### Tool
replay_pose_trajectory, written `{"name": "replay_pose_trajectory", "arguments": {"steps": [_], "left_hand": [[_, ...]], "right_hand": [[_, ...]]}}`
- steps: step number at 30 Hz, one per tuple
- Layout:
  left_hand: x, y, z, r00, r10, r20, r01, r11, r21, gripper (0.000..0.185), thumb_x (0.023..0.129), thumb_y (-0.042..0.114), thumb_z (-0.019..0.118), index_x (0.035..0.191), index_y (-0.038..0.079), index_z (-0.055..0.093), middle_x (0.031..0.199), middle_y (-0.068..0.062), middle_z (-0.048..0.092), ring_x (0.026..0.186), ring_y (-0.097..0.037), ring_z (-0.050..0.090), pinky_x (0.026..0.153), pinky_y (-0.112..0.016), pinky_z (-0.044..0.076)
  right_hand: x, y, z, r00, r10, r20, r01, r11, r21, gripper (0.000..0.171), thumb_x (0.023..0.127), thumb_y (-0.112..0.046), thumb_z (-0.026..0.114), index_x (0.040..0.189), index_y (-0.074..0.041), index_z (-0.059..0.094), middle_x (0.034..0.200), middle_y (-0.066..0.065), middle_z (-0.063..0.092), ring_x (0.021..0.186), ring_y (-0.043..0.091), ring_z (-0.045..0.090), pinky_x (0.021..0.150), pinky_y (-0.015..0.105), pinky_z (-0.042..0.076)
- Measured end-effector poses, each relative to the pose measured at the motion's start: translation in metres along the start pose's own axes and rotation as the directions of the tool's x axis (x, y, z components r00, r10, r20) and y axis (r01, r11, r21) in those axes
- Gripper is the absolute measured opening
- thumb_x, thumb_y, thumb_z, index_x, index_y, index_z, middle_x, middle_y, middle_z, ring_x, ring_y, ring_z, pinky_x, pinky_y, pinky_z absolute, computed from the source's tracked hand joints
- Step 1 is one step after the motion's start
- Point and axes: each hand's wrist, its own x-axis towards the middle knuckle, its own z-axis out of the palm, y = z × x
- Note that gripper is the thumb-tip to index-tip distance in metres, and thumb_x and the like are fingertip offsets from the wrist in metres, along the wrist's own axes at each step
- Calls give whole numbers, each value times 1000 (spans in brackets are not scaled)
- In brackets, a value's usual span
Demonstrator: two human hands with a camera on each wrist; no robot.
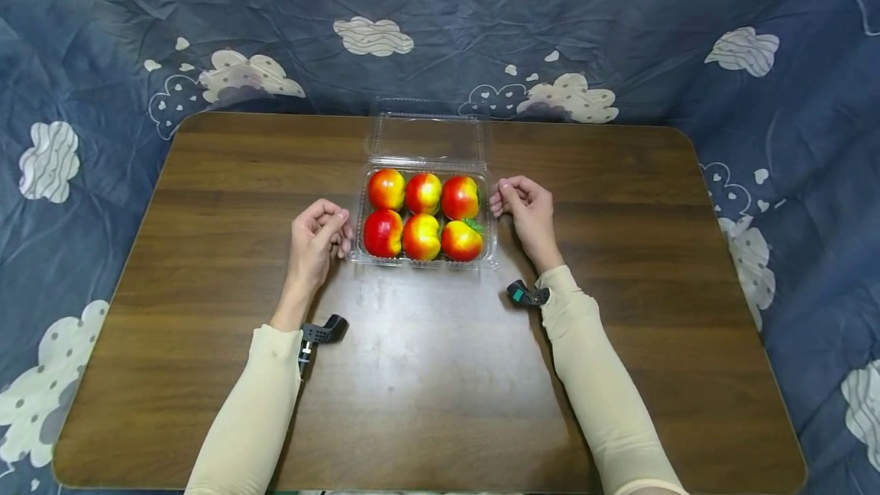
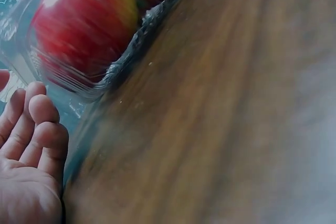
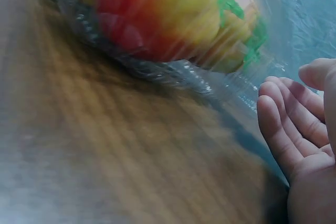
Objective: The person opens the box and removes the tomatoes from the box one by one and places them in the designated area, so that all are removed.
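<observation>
Head view shows a clear plastic clamshell box (image 1: 357, 239) standing in the middle of a brown wooden table (image 1: 206, 250), its hinged lid (image 1: 426, 137) thrown back flat behind it toward the cloud-print blue cloth (image 1: 619, 21). Six red-and-yellow peaches (image 1: 422, 214) sit in the tray in two rows of three, all six places filled. The left hand (image 1: 318, 239) lies just beside the tray's left edge, fingers loosely curled toward the rim; the left wrist view shows those fingers (image 2: 39, 124) bent and near the plastic, with nothing held between them. The right hand (image 1: 524, 208) lies at the tray's right edge, fingers likewise curled, fingertips close to or perhaps touching the rim; the right wrist view shows the fingers (image 3: 281, 124) relaxed beside the clear plastic, gripping nothing. Whether either hand actually touches the box cannot be told for certain. As a judgement from how things lie: the fruit is all in the tray and none is out on the table, the lid is off the fruit, and neither hand has yet taken hold of box, lid or fruit.
</observation>
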Motion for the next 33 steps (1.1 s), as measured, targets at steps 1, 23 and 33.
{"name": "replay_pose_trajectory", "arguments": {"steps": [1, 23, 33], "left_hand": [[2, -1, -1, 1000, 8, 1, -8, 1000, -6, 10, 99, -8, 57, 91, -13, 56, 62, -13, 61, 41, -21, 48, 35, -24, 39], [22, -6, -1, 989, 112, 92, -120, 989, 85, 30, 91, -13, 69, 119, -18, 59, 76, -7, 69, 47, -20, 51, 46, -23, 49], [21, -7, -1, 989, 96, 116, -109, 988, 113, 29, 92, -12, 67, 120, -17, 59, 75, -6, 69, 48, -19, 53, 48, -21, 51]], "right_hand": [[-1, 0, 0, 1000, -2, 3, 2, 1000, -5, 19, 104, -9, 66, 101, 9, 68, 80, 6, 73, 62, 13, 68, 62, 22, 62], [-22, -5, 2, 1000, 15, 15, -13, 994, -106, 22, 105, -7, 64, 103, 14, 67, 80, 8, 72, 61, 12, 66, 60, 22, 60], [-30, -28, 11, 1000, 5, 12, -3, 990, -138, 23, 105, -5, 62, 101, 17, 65, 81, 19, 71, 61, 13, 66, 60, 22, 59]]}}
